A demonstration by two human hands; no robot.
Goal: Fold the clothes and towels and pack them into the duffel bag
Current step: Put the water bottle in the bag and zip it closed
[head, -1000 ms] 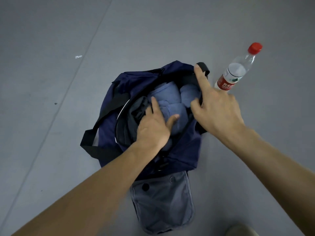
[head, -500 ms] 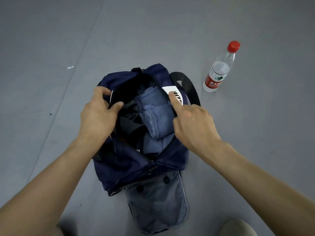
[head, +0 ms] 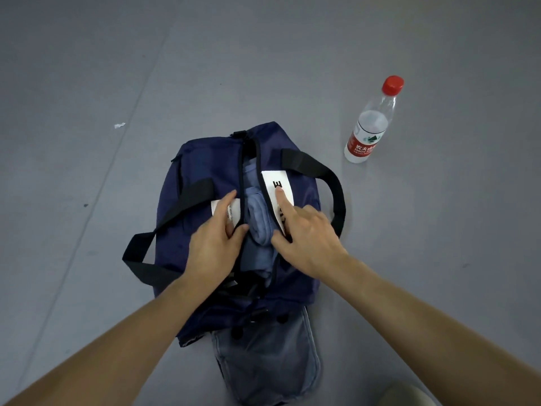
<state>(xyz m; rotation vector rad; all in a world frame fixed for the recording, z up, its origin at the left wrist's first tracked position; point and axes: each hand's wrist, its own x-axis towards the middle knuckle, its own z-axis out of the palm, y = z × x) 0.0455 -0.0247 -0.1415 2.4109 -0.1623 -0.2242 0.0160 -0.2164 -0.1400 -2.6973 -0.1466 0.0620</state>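
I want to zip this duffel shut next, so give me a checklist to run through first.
1. Left hand grips the left edge of the duffel bag's opening: ok.
2. Right hand pinches the right edge, index finger on the white label: ok.
3. Blue clothes clear of the zipper line: not ok, they bulge up in the gap.
4. Everything packed: not ok, a grey garment lies outside at the bag's near end.
5. Zipper slider within reach: cannot tell.
6. Water bottle upright, apart from the bag: ok.
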